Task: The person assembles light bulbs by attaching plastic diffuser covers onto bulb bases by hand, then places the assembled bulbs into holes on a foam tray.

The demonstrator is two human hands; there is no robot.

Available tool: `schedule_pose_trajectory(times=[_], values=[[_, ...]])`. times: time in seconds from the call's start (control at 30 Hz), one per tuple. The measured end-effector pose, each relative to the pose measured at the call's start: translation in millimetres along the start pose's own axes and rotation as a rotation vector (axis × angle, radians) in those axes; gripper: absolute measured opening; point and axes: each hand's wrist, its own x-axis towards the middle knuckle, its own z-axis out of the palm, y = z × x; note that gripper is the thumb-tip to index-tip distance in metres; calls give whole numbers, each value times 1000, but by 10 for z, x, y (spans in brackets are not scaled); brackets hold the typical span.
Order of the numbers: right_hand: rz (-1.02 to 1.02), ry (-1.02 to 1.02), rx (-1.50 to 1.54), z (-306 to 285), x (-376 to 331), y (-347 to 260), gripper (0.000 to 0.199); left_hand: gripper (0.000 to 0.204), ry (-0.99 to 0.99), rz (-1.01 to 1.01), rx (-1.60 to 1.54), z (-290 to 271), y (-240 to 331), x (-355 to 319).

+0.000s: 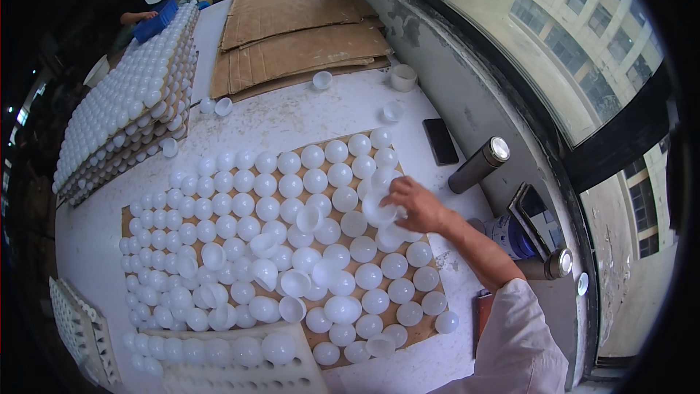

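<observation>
Right hand [414, 206] pinches a white plastic half-shell [380, 211] between curled fingers, above the cardboard sheet [131, 216] (far-right rows); left hand unseen.

White half-shell [380, 211] under your fingers
You find it glossy, hollow side showing, tilted, lying among white domes [292, 233] on the cardboard sheet's right side

We see our right hand [415, 204] closed on a white half-shell [379, 211] above rows of white domes [292, 226] on a cardboard sheet [131, 213]. A grey flask [477, 165] and dark phone [440, 141] lie on the worktop [292, 117].
</observation>
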Motion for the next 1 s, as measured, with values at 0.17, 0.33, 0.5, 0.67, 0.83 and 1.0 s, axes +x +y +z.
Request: schedule_pose_trajectory(times=[0.17, 0.33, 0.5, 0.67, 0.83, 1.0], values=[[-369, -365, -18, 490, -153, -1013, 45, 56, 31, -24, 22, 275, 135, 221], [-482, -386, -36, 735, -263, -1227, 48, 54, 143, 86, -246, 438, 175, 240], [-284, -211, 383, 163, 70, -825, 46, 37, 508, -558, -1465, 296, 403, 217], [420, 406, -110, 200, 1037, 1267, 45, 34, 616, -738, -1776, 32, 467, 354], [727, 258, -305, 292, 1428, 2078, 65, 35, 657, -748, -1799, -353, 637, 506], [669, 248, -385, 279, 2154, 2125, 51, 37, 662, -733, -1782, -598, 754, 599]])
